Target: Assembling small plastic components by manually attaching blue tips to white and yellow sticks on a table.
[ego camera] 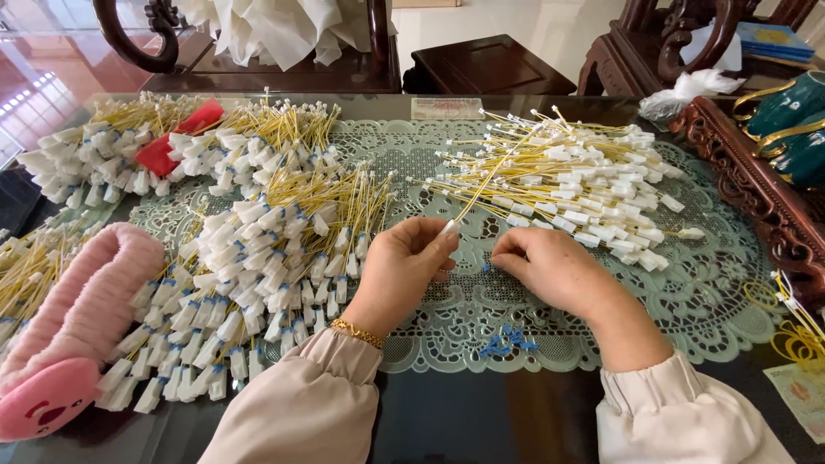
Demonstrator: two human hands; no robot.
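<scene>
My left hand (406, 262) pinches the white connector end of a yellow wire (481, 185) that slants up and to the right over a pale green lace mat (696, 301). My right hand (543, 265) rests on the mat just to the right, fingers curled down, its fingertips close to the left hand. Whether it holds something small I cannot tell. A heap of loose yellow wires with white connectors (584, 185) lies beyond the right hand. Rows of wires with white connectors (258, 266) lie left of the left hand. Several small blue pieces (509, 342) sit on the mat between my wrists.
A pink plush item (64, 331) lies at the left edge. Another wire pile with a red object (176, 137) sits far left. A carved dark wood tray (756, 193) with teal vessels (795, 129) stands at the right. Yellow loops (795, 331) lie at the right edge.
</scene>
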